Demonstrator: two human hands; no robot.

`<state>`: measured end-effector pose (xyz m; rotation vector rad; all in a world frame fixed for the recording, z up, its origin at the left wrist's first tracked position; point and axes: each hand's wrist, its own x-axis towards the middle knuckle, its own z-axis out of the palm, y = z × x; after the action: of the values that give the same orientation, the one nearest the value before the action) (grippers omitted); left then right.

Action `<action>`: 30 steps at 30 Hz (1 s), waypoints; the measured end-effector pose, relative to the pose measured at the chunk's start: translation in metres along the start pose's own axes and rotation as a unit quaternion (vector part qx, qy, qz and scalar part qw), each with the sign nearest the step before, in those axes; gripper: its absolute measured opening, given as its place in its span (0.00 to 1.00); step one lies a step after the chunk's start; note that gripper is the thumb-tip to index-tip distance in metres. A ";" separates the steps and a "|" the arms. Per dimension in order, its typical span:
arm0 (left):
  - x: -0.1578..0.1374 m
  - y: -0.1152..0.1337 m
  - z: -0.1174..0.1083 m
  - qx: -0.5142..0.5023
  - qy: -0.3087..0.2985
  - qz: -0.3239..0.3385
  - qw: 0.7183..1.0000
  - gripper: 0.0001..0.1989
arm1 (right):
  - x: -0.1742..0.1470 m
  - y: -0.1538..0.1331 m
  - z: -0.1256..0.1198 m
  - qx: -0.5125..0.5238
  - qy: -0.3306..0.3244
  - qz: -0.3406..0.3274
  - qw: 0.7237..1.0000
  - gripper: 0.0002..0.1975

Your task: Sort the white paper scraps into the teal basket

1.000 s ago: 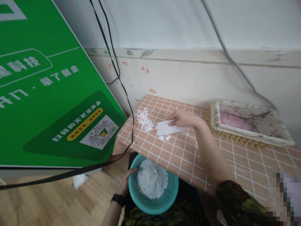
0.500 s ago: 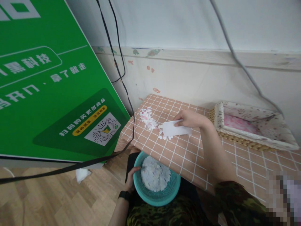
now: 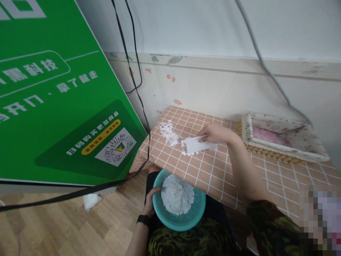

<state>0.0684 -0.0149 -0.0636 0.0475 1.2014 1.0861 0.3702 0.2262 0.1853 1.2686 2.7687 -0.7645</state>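
My right hand (image 3: 214, 134) pinches a white card (image 3: 198, 143) and holds it low over the checked tabletop. Small torn paper scraps (image 3: 169, 133) lie in a loose pile to the card's left, and a few more show along its lower edge. With my left hand (image 3: 152, 200) I grip the left rim of a green plastic basket (image 3: 199, 214), thumb over the inside. A heap of greyish-white paper bits (image 3: 178, 195) fills the middle of the basket, which sits on my lap below the table edge.
A cloth-lined wicker basket (image 3: 277, 140) stands on the table's right side. A green sign panel (image 3: 66, 106) rises at left, with a black strap (image 3: 106, 185) hanging across it. A white crumpled item (image 3: 91, 201) lies on the wooden floor.
The card and my right hand stay in nearly the same spot over the scraps. The green basket sits slightly higher and further right in view; the camera view has shifted a little.
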 end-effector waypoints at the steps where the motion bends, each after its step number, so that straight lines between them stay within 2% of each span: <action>1: 0.001 0.001 -0.003 0.003 0.009 0.002 1.000 0.12 | 0.001 0.000 0.001 -0.004 0.012 -0.001 1.000 0.14; 5: 0.000 0.006 -0.011 0.001 0.028 0.009 1.000 0.09 | -0.002 0.001 -0.002 -0.024 0.058 0.000 0.998 0.14; 11: -0.001 0.009 -0.013 -0.016 0.007 -0.014 1.000 0.10 | -0.016 0.008 -0.003 -0.045 0.068 0.039 0.996 0.12; 23: 0.000 0.009 -0.009 -0.009 -0.009 -0.020 1.000 0.12 | -0.026 0.011 0.008 0.000 0.043 0.025 0.999 0.13; 27: 0.001 0.008 -0.011 -0.009 -0.001 -0.017 1.000 0.11 | -0.030 0.006 0.008 -0.006 0.070 0.024 0.997 0.13; 30: 0.004 0.006 -0.014 -0.004 -0.005 -0.017 1.000 0.11 | -0.031 0.002 0.009 -0.008 0.061 0.008 0.998 0.13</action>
<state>0.0536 -0.0157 -0.0687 0.0260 1.1847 1.0604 0.3908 0.2019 0.1825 1.3760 2.8481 -0.6841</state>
